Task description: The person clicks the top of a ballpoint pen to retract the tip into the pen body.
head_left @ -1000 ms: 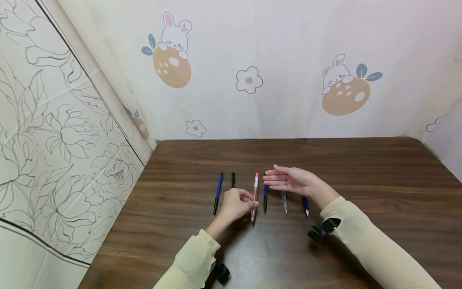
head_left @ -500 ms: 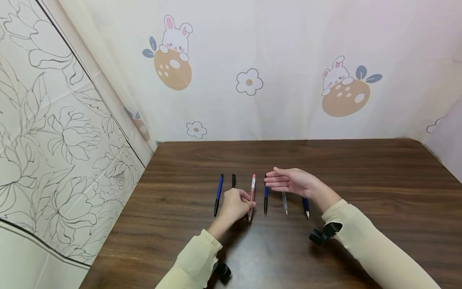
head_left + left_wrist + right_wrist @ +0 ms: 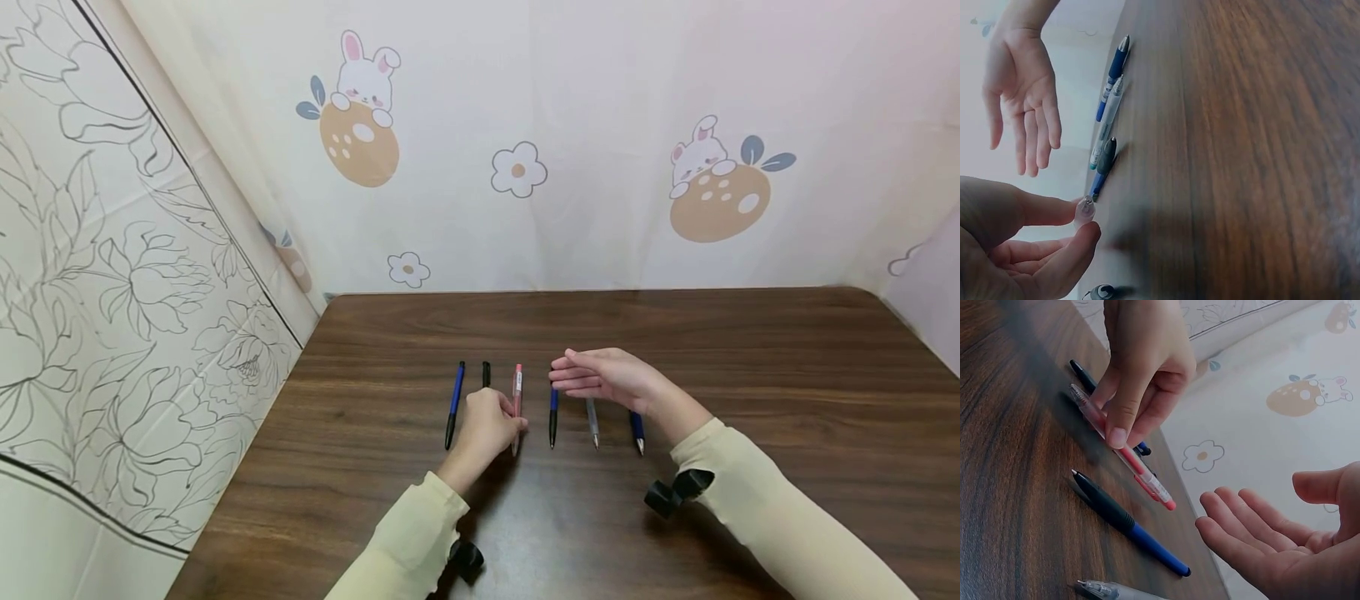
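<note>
My left hand (image 3: 487, 427) pinches a clear-barrelled red pen (image 3: 1141, 470) between thumb and fingers, its pink end pointing away from me. In the left wrist view the pen tip faces the camera, close over the wooden table (image 3: 562, 533). My right hand (image 3: 611, 382) holds nothing; its fingers are straight and its palm faces left. It hovers above the far ends of a blue pen with a black grip (image 3: 1129, 526), a clear pen (image 3: 592, 423) and a dark blue pen with a silver tip (image 3: 1120, 61). Those three lie in a row, partly hidden by the hand in the head view.
Left of the red pen lie a black pen (image 3: 486, 375), half hidden by my left hand, and another blue pen with a black grip (image 3: 455, 404). A curtain with rabbit prints (image 3: 450, 208) hangs behind the table. Line-drawn flower cloth (image 3: 135, 275) covers the left side.
My left hand has carried the red pen a little to the left, towards the black pen, and it now stands straighter in line with the others. The right hand has barely moved.
</note>
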Tool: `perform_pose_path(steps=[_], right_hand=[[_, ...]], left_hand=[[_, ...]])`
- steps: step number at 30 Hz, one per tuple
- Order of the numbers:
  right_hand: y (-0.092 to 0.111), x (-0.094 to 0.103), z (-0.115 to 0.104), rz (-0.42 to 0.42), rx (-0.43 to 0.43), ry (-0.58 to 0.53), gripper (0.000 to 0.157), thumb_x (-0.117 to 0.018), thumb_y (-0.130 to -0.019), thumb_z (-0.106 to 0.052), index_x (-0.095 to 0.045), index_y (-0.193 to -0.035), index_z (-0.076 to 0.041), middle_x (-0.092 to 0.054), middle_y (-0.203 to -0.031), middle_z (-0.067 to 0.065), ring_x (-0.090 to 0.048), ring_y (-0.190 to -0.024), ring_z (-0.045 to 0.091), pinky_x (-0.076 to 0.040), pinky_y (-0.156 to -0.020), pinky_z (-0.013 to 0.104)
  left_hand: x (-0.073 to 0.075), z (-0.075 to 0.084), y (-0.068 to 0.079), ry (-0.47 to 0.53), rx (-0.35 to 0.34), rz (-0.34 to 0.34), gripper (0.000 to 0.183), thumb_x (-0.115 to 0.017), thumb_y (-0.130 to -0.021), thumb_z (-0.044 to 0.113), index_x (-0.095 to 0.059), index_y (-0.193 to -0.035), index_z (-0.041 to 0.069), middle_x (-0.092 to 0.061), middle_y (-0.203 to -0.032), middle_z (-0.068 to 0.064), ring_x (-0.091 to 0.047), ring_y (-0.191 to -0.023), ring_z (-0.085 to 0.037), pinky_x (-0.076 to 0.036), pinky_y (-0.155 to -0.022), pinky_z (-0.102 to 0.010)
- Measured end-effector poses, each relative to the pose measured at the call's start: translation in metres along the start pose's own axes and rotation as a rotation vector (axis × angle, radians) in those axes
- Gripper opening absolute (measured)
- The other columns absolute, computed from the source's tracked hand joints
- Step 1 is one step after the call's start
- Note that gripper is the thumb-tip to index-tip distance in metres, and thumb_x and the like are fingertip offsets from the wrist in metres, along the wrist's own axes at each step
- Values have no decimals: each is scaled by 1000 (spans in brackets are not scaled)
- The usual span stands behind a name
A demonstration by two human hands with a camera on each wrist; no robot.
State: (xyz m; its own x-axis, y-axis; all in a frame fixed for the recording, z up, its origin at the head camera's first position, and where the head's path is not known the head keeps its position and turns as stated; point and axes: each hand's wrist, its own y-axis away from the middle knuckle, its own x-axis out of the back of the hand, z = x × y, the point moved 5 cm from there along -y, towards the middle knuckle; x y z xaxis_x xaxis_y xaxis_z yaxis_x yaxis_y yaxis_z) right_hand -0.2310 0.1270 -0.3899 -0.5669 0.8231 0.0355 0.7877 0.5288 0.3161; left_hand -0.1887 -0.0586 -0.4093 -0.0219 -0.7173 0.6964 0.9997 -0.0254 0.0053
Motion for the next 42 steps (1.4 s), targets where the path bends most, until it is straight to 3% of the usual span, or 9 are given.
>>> perform_pose_path(steps=[22, 33, 38, 42], right_hand=[[6, -2, -4, 16, 23, 57, 60, -42, -103, -36, -41, -137, 14, -50, -136, 31, -63, -118, 26, -51, -103, 36], [7, 0, -9, 94, 59, 208, 54, -44, -102, -35, -52, -130, 11, -58, -129, 29, -61, -118, 34, -50, -103, 42], [8, -2, -11, 113, 67, 277, 52, -44, -102, -33, -52, -128, 12, -61, -126, 28, -62, -117, 36, -51, -101, 42], [9, 0, -9, 137, 53, 336, 52, -45, -102, -34, -54, -128, 10, -63, -125, 26, -62, -117, 36, -53, -99, 41]], left_hand=[[-4, -1, -8, -94, -14, 90, 24, -83, -70, 8, -63, -56, 5, -65, -56, -4, -51, -48, -9, -40, -42, -19], [-3, 1, -8, -149, -3, 109, 24, -82, -72, 11, -63, -59, 6, -65, -58, -4, -57, -51, -12, -43, -43, -21], [-4, 4, -8, -226, 3, 128, 29, -82, -74, 15, -57, -60, 9, -62, -59, -2, -59, -55, -16, -45, -46, -27], [-5, 10, -7, -301, -25, 144, 25, -80, -77, 21, -60, -69, 8, -66, -66, -5, -67, -64, -22, -50, -49, -32]])
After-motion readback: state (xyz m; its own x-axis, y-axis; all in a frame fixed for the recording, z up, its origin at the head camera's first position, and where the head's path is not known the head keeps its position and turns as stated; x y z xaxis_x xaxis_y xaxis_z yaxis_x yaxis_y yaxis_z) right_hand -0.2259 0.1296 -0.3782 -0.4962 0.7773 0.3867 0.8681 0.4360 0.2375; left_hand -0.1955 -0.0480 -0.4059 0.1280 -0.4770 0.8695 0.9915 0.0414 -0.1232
